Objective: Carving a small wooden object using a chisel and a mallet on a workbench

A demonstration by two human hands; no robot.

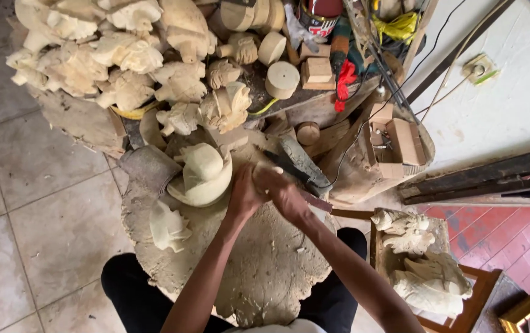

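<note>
At frame centre, left hand and right hand, fingers curled, clasp a small hidden piece beside the half-shaped pale carving.

A single view is provided, taken from a head-worn camera. The scene is viewed steeply downward at close range, over the round, dust-coated wooden work slab and the surrounding grey tiled floor.

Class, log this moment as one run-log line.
left hand: clasped against right hand | right hand: grips something hidden | beside: pale carved wooden figure | surface: rough round wood slab
</note>
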